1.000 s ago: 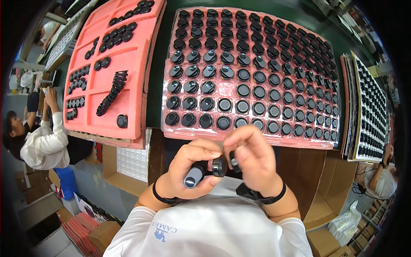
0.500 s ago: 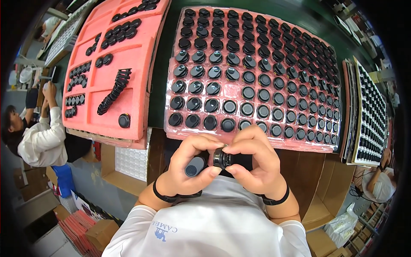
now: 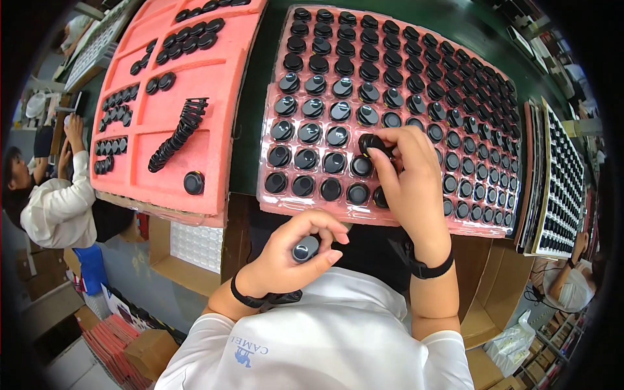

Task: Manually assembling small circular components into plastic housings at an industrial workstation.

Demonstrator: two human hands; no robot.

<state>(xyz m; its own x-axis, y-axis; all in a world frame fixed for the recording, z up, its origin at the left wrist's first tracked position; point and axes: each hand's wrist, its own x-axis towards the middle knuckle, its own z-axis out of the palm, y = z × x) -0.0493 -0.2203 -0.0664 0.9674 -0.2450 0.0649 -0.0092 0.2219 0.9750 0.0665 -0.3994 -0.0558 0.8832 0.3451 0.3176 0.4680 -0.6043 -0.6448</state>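
With my right hand (image 3: pixel 416 179) I pinch a black round piece (image 3: pixel 372 143) between thumb and fingers. It is over the clear plastic tray (image 3: pixel 263 170), among rows of similar black round parts; whether it touches the pocket below cannot be seen. Several parts in the tray's left middle rows have glossy grey oval tops. Nearer my body, my left hand (image 3: pixel 286 257) curls around a dark grey, oval-topped piece (image 3: pixel 305 249), held against the palm. Thumb and forefinger of that hand are apart at the tips.
A pink foam tray (image 3: pixel 218 146) at left holds black round parts in compartments and a curved row of thin black pieces (image 3: pixel 179 134). A white tray (image 3: pixel 559 188) of black parts leans at right. Cardboard boxes (image 3: pixel 185 276) stand below. Another person (image 3: pixel 62 195) works at far left.
My hands, together in front of my chest before, have parted. The right carried the black round piece forward onto the tray. The left stayed near my body, turning its grey piece.
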